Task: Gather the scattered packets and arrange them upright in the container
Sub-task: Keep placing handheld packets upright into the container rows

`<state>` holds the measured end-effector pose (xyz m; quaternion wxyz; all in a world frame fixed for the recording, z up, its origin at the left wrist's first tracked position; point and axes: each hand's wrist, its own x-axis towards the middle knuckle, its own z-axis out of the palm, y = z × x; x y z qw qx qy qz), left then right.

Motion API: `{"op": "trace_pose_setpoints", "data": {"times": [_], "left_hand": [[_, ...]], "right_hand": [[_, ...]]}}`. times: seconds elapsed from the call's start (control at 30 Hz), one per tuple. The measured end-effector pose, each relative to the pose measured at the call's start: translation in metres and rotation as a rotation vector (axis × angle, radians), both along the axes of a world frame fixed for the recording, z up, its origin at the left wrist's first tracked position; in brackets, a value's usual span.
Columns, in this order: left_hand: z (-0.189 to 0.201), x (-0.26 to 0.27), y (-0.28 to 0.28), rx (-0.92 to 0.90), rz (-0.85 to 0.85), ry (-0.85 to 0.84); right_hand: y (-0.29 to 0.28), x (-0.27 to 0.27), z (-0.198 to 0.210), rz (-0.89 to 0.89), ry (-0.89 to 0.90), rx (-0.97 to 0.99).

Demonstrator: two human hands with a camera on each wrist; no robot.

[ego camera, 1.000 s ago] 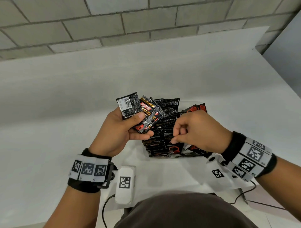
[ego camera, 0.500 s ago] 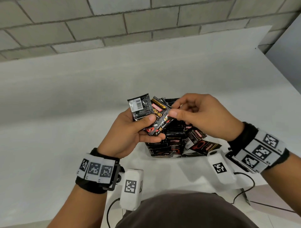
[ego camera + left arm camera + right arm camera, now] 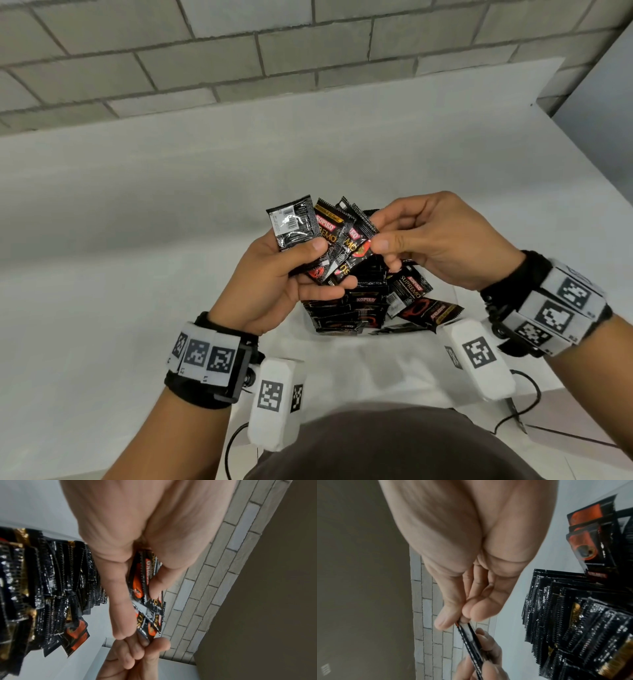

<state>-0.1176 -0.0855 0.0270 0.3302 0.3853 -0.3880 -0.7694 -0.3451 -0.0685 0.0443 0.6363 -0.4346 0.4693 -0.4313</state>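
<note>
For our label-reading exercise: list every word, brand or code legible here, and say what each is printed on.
"KOPIKO", "SUPREMO": packet lying on the pile.
"KOPIKO": upright packet in the container.
"KOPIKO", "…REMO": fanned packets held by the left hand.
Barcode digits on the leftmost held packet: too small.

I see the packets (image 3: 327, 240) in glossy black foil with zigzag-cut edges, and the light glints on them. The packed row (image 3: 51, 574) below has the same shiny crinkled film. The table (image 3: 137, 240) looks smooth, matt white. The wall (image 3: 239, 51) behind is rough grey block. The wrist bands (image 3: 205, 356) look like black cloth with paper-like printed markers
</note>
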Motion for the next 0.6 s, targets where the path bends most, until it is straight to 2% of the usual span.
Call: {"op": "trace_pose_setpoints", "data": {"times": [0.47, 0.6], "left_hand": [[-0.009, 0.0094, -0.0055, -0.02, 0.185, -0.065], [-0.0087, 0.0077, -0.005, -0.045, 0.162, -0.073]], "right_hand": [[0.0004, -0.0026, -0.0047, -0.058, 0.031, 0.087], [-0.0004, 0.0004, -0.0023, -0.114, -0.119, 0.126]]}}
